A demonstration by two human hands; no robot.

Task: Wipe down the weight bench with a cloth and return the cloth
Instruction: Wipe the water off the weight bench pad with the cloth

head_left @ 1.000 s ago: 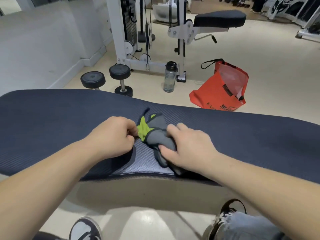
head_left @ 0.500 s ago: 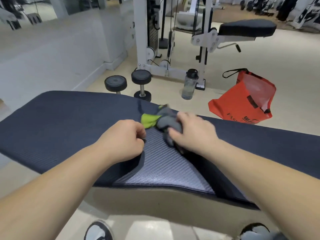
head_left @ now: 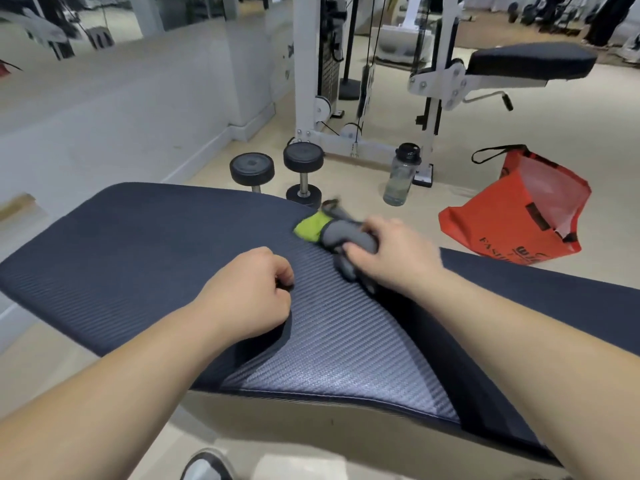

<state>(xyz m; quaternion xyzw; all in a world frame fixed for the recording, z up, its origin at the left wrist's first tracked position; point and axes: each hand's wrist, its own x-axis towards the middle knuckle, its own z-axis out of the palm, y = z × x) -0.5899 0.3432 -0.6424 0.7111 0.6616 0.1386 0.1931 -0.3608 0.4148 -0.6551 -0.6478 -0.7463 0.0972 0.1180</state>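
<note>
One table (head_left: 145, 258), one cloth (head_left: 332, 230), two hands: left (head_left: 252, 292) and right (head_left: 391, 258). On the floor: two dumbbells (head_left: 252, 168) (head_left: 303, 174), one water bottle (head_left: 401, 174), one red bag (head_left: 519, 216), one shoe (head_left: 207, 465).

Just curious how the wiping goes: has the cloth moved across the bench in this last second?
Yes. The cloth under the right hand has slid away from the person, to the weight bench's far edge.

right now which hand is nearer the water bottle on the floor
Right. The right hand presses the cloth at the bench's far edge, just short of the water bottle; the left hand rests nearer the person.
</note>
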